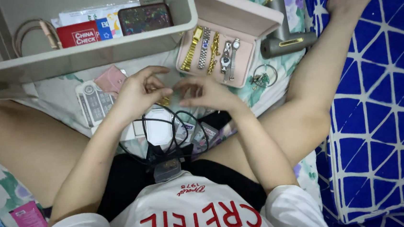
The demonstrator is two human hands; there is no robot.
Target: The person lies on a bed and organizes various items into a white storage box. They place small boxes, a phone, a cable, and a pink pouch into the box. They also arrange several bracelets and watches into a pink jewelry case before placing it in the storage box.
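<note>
Left hand: left hand (139, 88) raised over the lap, fingers curled narrow, pinching a small gold-coloured metal piece (163, 100); the piece shows just under the fingertips.
Right hand: right hand (207, 92) close beside the left, fingertips drawn together toward the same piece; whether it grips it, cannot tell.
Below hands: tangled black cable (171, 135) and a white square box (156, 130) on the floral sheet.
Edges: pink open jewellery case (246, 54) with gold and silver watch bands just beyond the hands; beige plastic bin (96, 47) at far left; blue triangle-patterned cushion (384, 118) at right.
Open room: little, between the knees.
Packages: red rectangular card (78, 35) with white lettering inside the bin, beside a dark glittery case (144, 17).
</note>
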